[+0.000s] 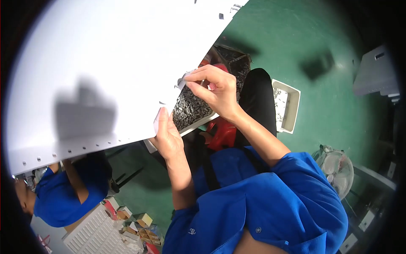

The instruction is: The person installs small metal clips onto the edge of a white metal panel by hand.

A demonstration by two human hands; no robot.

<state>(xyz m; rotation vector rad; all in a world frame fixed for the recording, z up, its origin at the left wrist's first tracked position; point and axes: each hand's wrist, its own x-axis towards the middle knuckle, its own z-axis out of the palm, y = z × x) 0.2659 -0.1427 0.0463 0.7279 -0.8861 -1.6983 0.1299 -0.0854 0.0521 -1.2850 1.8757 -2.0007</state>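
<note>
A large white panel (127, 55) with small holes along its near edge fills the upper left. My left hand (168, 137) grips its near right corner, thumb on top and the other fingers partly hidden beneath. Farther along the same slanting edge, my right hand (218, 89) is closed in a pinch, thumb and forefinger together at the panel's rim. A small dark spot shows at those fingertips; whether it is a part or a notch, I cannot tell. Under the hands, a pale bin (195, 125) holds many small grey metal pieces (190, 108).
Beyond the bin is a box with more metal pieces (240, 63). A pale tray (294, 108) stands on the green floor (313, 122), right of my leg. A fan (336, 171) is at the lower right. Another person in blue (72, 197) works at the lower left, near small cartons (144, 220).
</note>
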